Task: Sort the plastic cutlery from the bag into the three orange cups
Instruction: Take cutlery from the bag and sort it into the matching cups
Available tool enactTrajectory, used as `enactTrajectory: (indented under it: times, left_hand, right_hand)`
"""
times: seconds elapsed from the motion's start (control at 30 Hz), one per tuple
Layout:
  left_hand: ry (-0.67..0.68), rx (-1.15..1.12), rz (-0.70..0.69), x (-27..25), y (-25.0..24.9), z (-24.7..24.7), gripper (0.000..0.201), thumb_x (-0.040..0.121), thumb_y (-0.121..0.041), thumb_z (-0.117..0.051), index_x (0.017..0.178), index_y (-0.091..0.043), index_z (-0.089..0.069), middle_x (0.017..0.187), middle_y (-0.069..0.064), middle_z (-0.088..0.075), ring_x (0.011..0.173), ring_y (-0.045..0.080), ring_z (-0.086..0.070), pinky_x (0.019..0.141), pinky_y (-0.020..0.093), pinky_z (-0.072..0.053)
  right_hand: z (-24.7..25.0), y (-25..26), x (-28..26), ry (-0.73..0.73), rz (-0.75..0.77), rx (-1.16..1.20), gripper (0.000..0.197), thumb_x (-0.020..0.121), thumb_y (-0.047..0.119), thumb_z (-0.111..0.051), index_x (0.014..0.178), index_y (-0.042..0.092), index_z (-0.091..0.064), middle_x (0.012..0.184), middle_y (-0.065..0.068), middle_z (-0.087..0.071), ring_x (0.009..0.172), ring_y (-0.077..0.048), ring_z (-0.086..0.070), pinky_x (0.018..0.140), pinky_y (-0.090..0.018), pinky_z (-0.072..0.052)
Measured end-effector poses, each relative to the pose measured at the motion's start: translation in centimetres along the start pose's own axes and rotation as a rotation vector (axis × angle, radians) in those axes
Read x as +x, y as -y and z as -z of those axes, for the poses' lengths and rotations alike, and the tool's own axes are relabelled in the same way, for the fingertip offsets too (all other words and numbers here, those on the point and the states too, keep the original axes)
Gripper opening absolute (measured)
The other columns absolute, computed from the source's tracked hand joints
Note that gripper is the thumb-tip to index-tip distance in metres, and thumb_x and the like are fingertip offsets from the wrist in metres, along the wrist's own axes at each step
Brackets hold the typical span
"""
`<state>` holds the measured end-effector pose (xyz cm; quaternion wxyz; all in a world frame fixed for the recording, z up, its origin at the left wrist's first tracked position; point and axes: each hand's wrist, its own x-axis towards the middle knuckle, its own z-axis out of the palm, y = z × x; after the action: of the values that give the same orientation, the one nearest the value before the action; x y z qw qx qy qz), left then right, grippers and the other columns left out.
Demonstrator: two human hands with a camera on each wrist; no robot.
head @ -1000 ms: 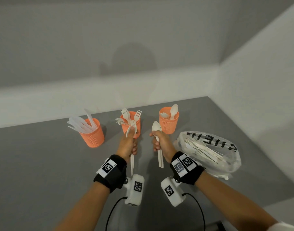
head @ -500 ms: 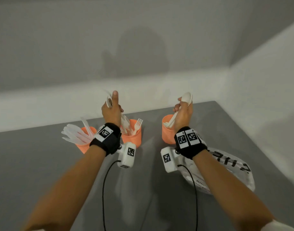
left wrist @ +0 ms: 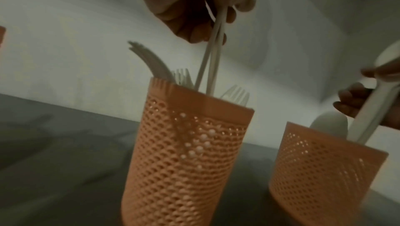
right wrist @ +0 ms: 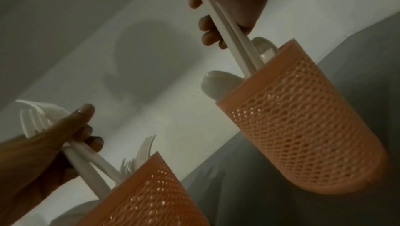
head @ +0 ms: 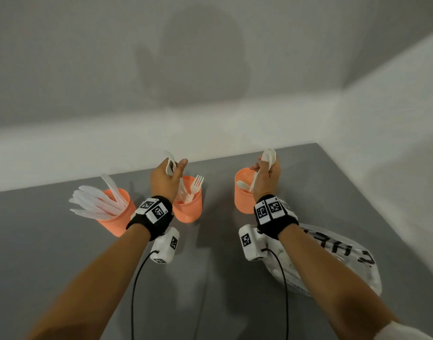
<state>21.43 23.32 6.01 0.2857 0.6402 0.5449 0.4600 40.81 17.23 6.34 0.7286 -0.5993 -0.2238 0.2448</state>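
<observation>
Three orange mesh cups stand in a row on the grey table. The left cup holds white knives, the middle cup forks, the right cup spoons. My left hand grips two white forks above the middle cup, their handle ends dipping inside its rim. My right hand grips white spoons by the bowl end, handles lowered into the right cup. The clear plastic bag with black lettering lies under my right forearm, more cutlery inside.
A white wall and ledge run behind the cups; another wall closes the table's right side. Black cables hang from both wrist cameras over the near table.
Both hands rose from the near table and moved forward over the cups. The forks' and spoons' handles now reach into the middle and right cups.
</observation>
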Motion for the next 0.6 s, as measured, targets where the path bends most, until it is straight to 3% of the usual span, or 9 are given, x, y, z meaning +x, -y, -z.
enactTrajectory:
  times: [0.07,0.17,0.3,0.37,0.43,0.5,0.53,0.6]
  left_hand:
    - [0.053,0.106,-0.030,-0.1,0.3,-0.1,0.026,0.087,-0.026,-0.063,0.094,-0.001,-0.056,0.078,0.015,-0.065,0.073,0.030,-0.060,0.068,0.034,-0.046]
    - [0.112,0.267,-0.038,-0.4,0.2,0.1,0.043,0.085,-0.016,-0.061,0.123,-0.008,-0.043,0.088,0.019,-0.064,0.080,0.037,-0.061,0.067,0.038,-0.048]
    - [0.195,0.487,-0.177,-0.5,0.3,0.1,0.051,0.090,-0.012,-0.052,0.137,-0.014,-0.033,0.106,0.019,-0.059,0.085,0.038,-0.059,0.066,0.037,-0.043]
    - [0.244,0.548,-0.225,-0.4,0.3,-0.3,0.042,0.093,-0.008,-0.045,0.134,-0.009,-0.040,0.115,0.020,-0.055,0.093,0.040,-0.058,0.072,0.043,-0.047]
    - [0.244,0.606,-0.264,-0.6,0.3,-0.5,0.035,0.094,-0.009,-0.041,0.127,0.000,-0.048,0.113,0.023,-0.056,0.098,0.041,-0.055,0.076,0.046,-0.045]
    - [0.232,0.670,-0.279,-1.1,0.3,-0.7,0.037,0.094,-0.016,-0.036,0.119,0.006,-0.054,0.111,0.027,-0.058,0.101,0.043,-0.055,0.080,0.048,-0.044]
    - [0.223,0.716,-0.274,-1.3,0.4,-0.8,0.041,0.095,-0.021,-0.035,0.117,0.006,-0.055,0.119,0.027,-0.055,0.110,0.043,-0.051,0.088,0.049,-0.041]
    - [0.302,0.813,-0.187,-1.8,0.3,-0.9,0.051,0.098,-0.032,-0.033,0.131,0.005,-0.043,0.146,0.023,-0.033,0.137,0.036,-0.028,0.110,0.049,-0.022]
  right_hand:
    - [-0.2,-0.8,0.1,0.009,-0.003,-0.118,0.010,0.085,0.010,-0.045,0.088,0.019,-0.049,0.069,0.002,-0.048,0.067,-0.017,-0.048,0.069,-0.032,-0.043]
    - [-0.3,-1.0,0.1,0.008,0.015,-0.298,0.038,0.083,-0.005,-0.037,0.112,0.014,-0.052,0.086,-0.001,-0.052,0.083,-0.021,-0.053,0.075,-0.028,-0.042]
    - [0.0,-1.2,-0.4,0.106,0.146,-0.548,0.045,0.079,-0.012,-0.034,0.106,0.008,-0.065,0.104,-0.010,-0.054,0.098,-0.023,-0.054,0.072,-0.010,-0.031]
    - [0.1,-1.3,-0.6,0.152,0.179,-0.670,0.041,0.081,-0.008,-0.038,0.106,0.006,-0.067,0.114,-0.013,-0.057,0.108,-0.025,-0.054,0.082,-0.017,-0.036]
    - [-0.1,-1.3,-0.8,0.176,0.227,-0.850,0.038,0.087,0.001,-0.039,0.118,0.005,-0.060,0.123,-0.014,-0.056,0.121,-0.027,-0.046,0.100,-0.029,-0.036]
    - [-0.5,-1.5,-1.3,0.230,0.235,-1.089,0.041,0.095,0.017,-0.034,0.133,0.003,-0.044,0.138,-0.014,-0.045,0.135,-0.028,-0.031,0.112,-0.035,-0.020]
    - [-0.7,-1.5,-1.6,0.276,0.211,-1.183,0.049,0.098,0.026,-0.030,0.140,0.001,-0.032,0.147,-0.015,-0.034,0.141,-0.028,-0.020,0.116,-0.037,-0.011]
    - [-0.9,-1.1,-2.0,0.369,0.138,-1.276,0.064,0.098,0.042,-0.024,0.148,0.004,-0.009,0.157,-0.016,-0.009,0.146,-0.027,-0.001,0.117,-0.042,0.003]
